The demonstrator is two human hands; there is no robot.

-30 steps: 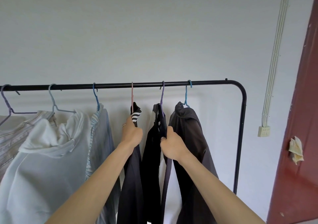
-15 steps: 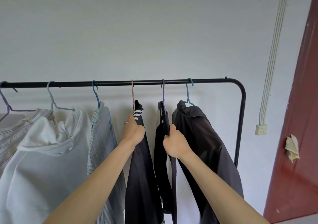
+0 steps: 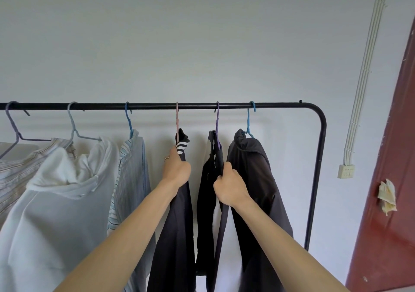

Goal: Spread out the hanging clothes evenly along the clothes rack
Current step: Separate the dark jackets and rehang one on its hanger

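A black clothes rack (image 3: 157,106) runs across the view and bends down at the right. Several garments hang from it on hangers. My left hand (image 3: 176,168) is shut on a dark garment with a striped collar (image 3: 177,224), which hangs from a pink hanger (image 3: 177,121). My right hand (image 3: 229,185) is shut on a black garment (image 3: 206,190) on a purple hanger (image 3: 217,123). A dark grey jacket (image 3: 258,179) on a blue hanger hangs at the far right. To the left hang a striped blue shirt (image 3: 132,175), a white hoodie (image 3: 56,202) and a striped shirt (image 3: 13,175).
A white wall lies behind the rack. A dark red door (image 3: 390,190) with a scrap of paper (image 3: 386,196) stands at the right. White cable conduits (image 3: 363,71) run down to a wall socket (image 3: 346,171). The rack's right post (image 3: 314,179) stands close to the grey jacket.
The two dark garments in my hands have drawn apart and a gap has opened between them. The grey jacket at the right has swung and spread wider. The hangers' spacing on the bar has evened out.
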